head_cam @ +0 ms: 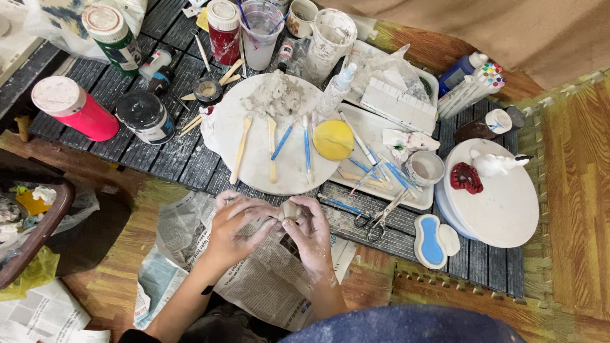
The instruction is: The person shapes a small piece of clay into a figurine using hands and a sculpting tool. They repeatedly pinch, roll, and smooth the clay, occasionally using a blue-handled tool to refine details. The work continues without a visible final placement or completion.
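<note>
Both my hands are dusted with pale clay and meet over a sheet of newspaper (267,286) at the table's near edge. My left hand (238,225) and my right hand (312,230) press together around a small lump of grey clay (290,210), which shows between the fingertips. Just beyond them lies a round white board (257,165) carrying a mound of grey clay (277,94), wooden modelling sticks (242,149), blue-handled tools (307,145) and a yellow sponge (333,140).
Scissors (376,219) lie right of my hands. A white turntable (502,203) holds a red piece (467,178) and a white figurine (495,164). Paint jars (76,108) and cups (262,32) stand along the back. A blue and white palette (432,238) sits near the edge.
</note>
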